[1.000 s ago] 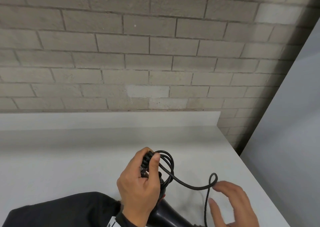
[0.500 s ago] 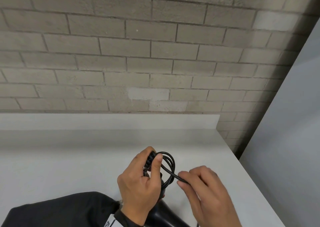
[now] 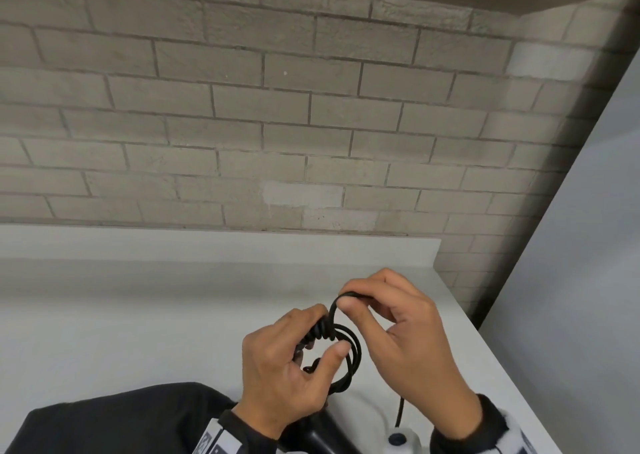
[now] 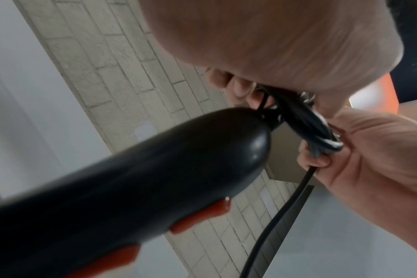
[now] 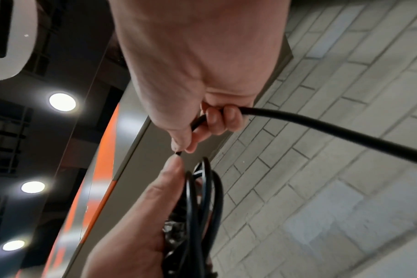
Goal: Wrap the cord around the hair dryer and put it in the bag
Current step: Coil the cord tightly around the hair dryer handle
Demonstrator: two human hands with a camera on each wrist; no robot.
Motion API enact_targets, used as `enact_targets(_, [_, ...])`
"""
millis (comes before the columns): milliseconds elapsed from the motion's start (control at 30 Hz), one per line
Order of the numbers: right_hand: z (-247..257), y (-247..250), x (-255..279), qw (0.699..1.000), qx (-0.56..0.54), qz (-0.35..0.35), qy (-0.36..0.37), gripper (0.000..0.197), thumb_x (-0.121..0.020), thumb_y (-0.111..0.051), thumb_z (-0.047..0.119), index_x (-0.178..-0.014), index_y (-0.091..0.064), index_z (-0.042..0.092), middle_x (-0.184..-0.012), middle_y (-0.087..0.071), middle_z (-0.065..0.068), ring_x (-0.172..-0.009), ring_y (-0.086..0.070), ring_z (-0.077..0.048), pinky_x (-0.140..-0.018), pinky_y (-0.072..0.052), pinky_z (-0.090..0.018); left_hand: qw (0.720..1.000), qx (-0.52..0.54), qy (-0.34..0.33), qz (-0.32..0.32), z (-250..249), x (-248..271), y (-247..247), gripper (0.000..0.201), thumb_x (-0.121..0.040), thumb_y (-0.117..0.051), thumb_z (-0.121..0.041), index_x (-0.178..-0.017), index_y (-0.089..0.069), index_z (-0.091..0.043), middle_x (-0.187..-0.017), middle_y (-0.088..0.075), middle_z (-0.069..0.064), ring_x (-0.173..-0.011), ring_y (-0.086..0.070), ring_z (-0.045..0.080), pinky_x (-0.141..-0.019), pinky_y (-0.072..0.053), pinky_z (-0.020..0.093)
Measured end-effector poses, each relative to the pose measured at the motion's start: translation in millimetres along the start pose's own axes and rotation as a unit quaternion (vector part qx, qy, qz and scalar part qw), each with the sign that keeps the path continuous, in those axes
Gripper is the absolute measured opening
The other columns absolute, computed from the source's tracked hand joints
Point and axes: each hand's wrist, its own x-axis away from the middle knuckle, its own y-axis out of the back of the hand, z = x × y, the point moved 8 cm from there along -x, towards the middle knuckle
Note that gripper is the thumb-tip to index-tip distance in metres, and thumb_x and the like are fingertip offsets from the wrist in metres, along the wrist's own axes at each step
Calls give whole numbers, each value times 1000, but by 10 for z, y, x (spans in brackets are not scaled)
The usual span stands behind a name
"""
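From the head view, your left hand (image 3: 287, 367) sits at about 6 o'clock, just above the white tabletop (image 3: 138, 315), its fingers curled round the coiled black cord (image 3: 349, 346) and the end of the hair dryer's handle, thumb lying across the loops. Your right hand (image 3: 405, 342) is at about 5 o'clock, just beside the left, pinching one strand of cord between thumb and forefinger at the top of the coil. The black hair dryer (image 3: 315, 436) pokes out below your left wrist at the bottom edge, and a loose stretch of cord drops from under your right hand toward a white and blue thing (image 3: 398, 441) at 6 o'clock that is too cut off to name. A brick wall (image 3: 277, 124) fills the upper half. In the left wrist view, the hair dryer (image 4: 131, 188) runs from 8 o'clock toward the centre, black with orange-red buttons on its underside; the bunched cord (image 4: 305, 122) sits at its tip near 2 o'clock, held in your left hand (image 4: 286, 41), and your right hand (image 4: 369, 159) at 3 o'clock grips a strand with the loose cord trailing down to 6 o'clock. In the right wrist view, your right hand (image 5: 202, 75) comes down from 12 o'clock, fingers closed on the cord (image 5: 321, 129), which sweeps off to 3 o'clock; your left hand (image 5: 136, 225) at 6 o'clock holds the loops.
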Motion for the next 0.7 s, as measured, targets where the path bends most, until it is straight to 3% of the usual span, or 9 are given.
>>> enact_targets(133, [-154, -88, -21, 994, -75, -3, -85, 6, -87, -71, 21, -84, -75, 25, -75, -64, 13, -68, -59, -7, -64, -43, -12, 1000, 7, -15, -4, 15, 17, 14, 32, -90, -63, -48, -93, -70, -18, -65, -56, -12, -52, -43, -4, -45, -37, 18])
enact_targets(200, [-259, -147, 5, 982, -131, -13, -135, 7, -85, -72, 19, -83, -77, 23, -80, -71, 9, -73, -65, -8, -68, -50, -17, 1000, 5, -29, -10, -2, 22, 21, 27, -92, -60, -47, -94, -67, -21, -64, -57, -11, -51, -47, 3, -45, -40, 23])
enact_targets(267, [-383, -221, 66, 964, -187, -26, -189, 3, -81, -74, 20, -83, -77, 21, -84, -75, 3, -81, -69, -10, -74, -53, -20, 999, 1, -39, -23, -14, 32, 31, 29, -95, -56, -48, -92, -66, -20, -62, -54, -11, -50, -45, 5, -45, -39, 23])
enact_targets(367, [-542, -377, 209, 931, -254, -21, -262, 11, -76, -75, 24, -82, -75, 15, -77, -70, 0, -74, -64, -12, -70, -52, -22, 999, -3, -25, -47, 22, 56, 55, 43, -97, -53, -49, -85, -70, -11, -61, -53, -9, -47, -46, 10, -42, -40, 28])
enact_targets(433, [-578, -462, 305, 912, -287, -6, -295, 8, -81, -73, 19, -80, -75, 12, -72, -68, -2, -68, -61, -11, -64, -50, -21, 998, 2, -12, -60, 44, 69, 70, 41, -98, -51, -49, -87, -69, -14, -63, -57, -9, -48, -51, 11, -42, -42, 29])
enact_targets(533, [-601, -489, 445, 904, -303, -3, -301, 18, -89, -68, 31, -86, -77, 16, -74, -68, 0, -64, -56, -9, -62, -48, -21, 997, -2, 9, -81, 60, 77, 80, 31, -99, -50, -51, -94, -62, -23, -67, -62, -10, -50, -56, 12, -44, -45, 30])
enact_targets(600, [-594, -514, 513, 915, -307, 4, -262, 34, -81, -69, 46, -96, -76, 16, -79, -67, -5, -69, -53, -14, -67, -47, -26, 995, -6, 34, -97, 93, 81, 91, 29, -98, -49, -52, -95, -62, -26, -68, -63, -13, -52, -57, 9, -45, -46, 31])
enact_targets(700, [-625, -584, 616, 928, -284, 24, -238, 40, -68, -83, 43, -96, -74, 16, -81, -67, -15, -72, -55, -25, -70, -50, -41, 992, -9, 70, -104, 163, 95, 88, 29, -97, -48, -56, -94, -62, -30, -69, -63, -17, -55, -59, 5, -48, -48, 29])
